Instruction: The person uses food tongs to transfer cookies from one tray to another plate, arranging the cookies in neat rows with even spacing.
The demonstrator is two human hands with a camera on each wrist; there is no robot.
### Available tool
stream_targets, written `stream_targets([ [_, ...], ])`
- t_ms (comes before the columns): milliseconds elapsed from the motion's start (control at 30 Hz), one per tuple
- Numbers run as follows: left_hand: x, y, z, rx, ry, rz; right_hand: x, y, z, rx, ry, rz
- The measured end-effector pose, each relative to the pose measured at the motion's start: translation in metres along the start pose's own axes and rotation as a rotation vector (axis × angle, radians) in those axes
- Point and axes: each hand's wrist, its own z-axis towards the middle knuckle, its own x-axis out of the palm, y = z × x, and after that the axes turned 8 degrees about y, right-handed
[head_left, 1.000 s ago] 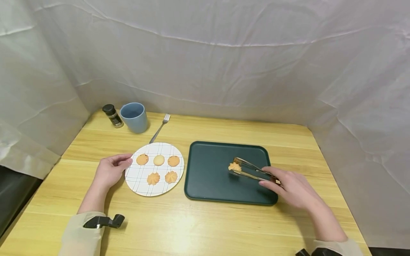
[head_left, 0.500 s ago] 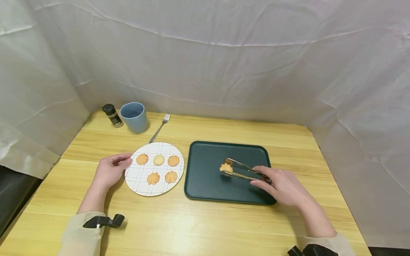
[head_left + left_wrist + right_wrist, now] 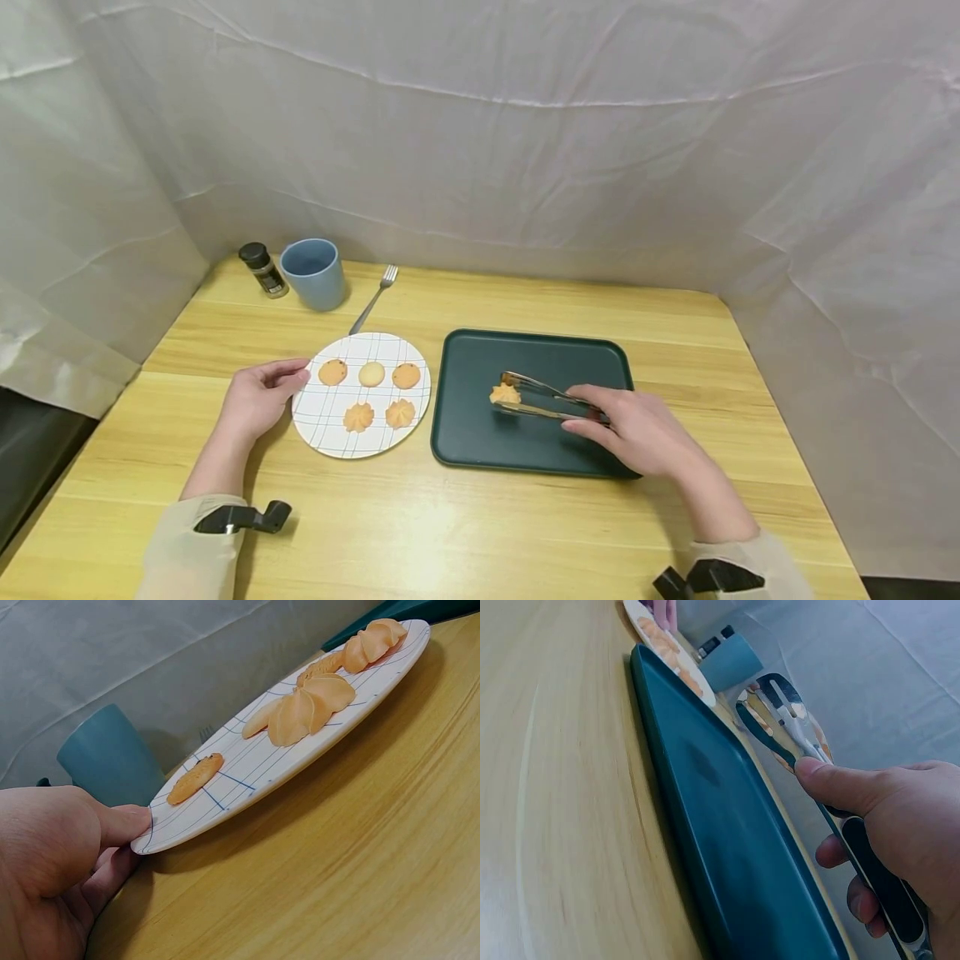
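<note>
Right hand [image 3: 637,429] squeezing metal tongs [image 3: 543,398] on a piped cookie [image 3: 505,393] has travelled left over the green tray [image 3: 480,446], nearing the grid plate [image 3: 322,417] whose rim the left hand [image 3: 258,400] fingers pinch, unmoved.

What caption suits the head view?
Right hand holds tongs gripping a cookie over the green tray; left hand steadies the plate.

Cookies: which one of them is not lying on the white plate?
The swirl cookie held in the tongs above the green tray. The right hand grips the tongs. The other five lie on the plate.
</note>
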Motion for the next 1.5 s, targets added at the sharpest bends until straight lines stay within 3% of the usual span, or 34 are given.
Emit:
stream_targets([
  [367, -0.001, 0.0, 0.0, 0.004, 0.002, 0.002, 0.0, 0.016, 0.019, -0.045, 0.012, -0.026],
  [1500, -0.001, 0.0, 0.0, 0.026, -0.002, 0.009, 0.013, 0.057, 0.07, -0.171, 0.028, 0.043],
])
